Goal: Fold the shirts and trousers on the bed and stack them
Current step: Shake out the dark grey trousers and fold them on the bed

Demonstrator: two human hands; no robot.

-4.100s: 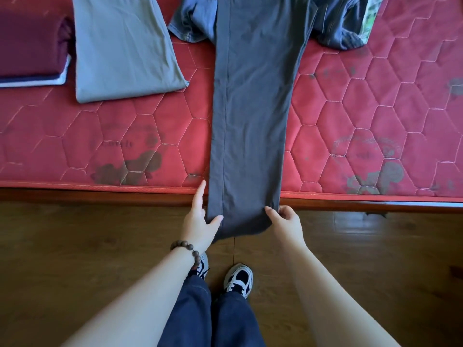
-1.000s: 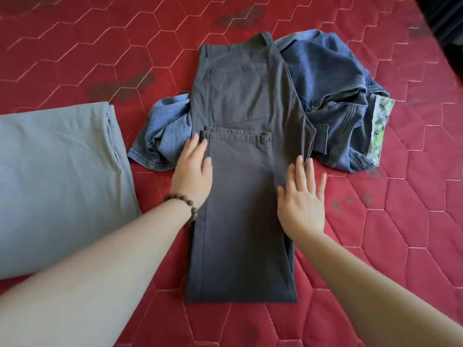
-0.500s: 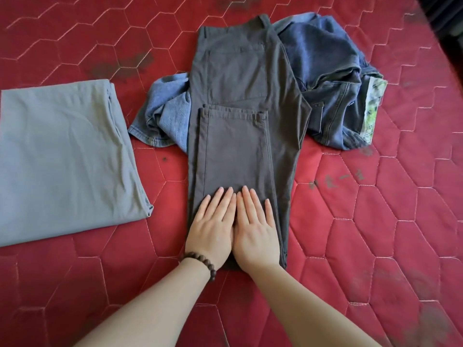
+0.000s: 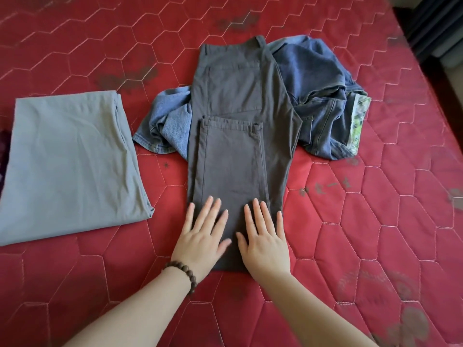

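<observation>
Dark grey trousers point(image 4: 235, 136) lie lengthwise on the red mattress point(image 4: 375, 221), their legs folded up over the seat so the cuffs end just below the back pocket. My left hand point(image 4: 203, 236) and my right hand point(image 4: 265, 236) press flat on the near folded end, fingers straight and slightly spread, a small gap between the two hands. A beaded bracelet point(image 4: 181, 271) sits on my left wrist. Crumpled blue jeans point(image 4: 320, 103) lie under and behind the grey trousers, sticking out on both sides.
A folded light grey garment point(image 4: 67, 161) lies flat to the left. A sliver of dark maroon cloth point(image 4: 3, 151) shows at the left edge. Dark furniture point(image 4: 436, 33) stands past the mattress's far right corner.
The trouser legs, earlier hanging over the bed edge, now lie folded up over the seat. Over the last second my hands slid down to the near fold, then spread slightly apart.
</observation>
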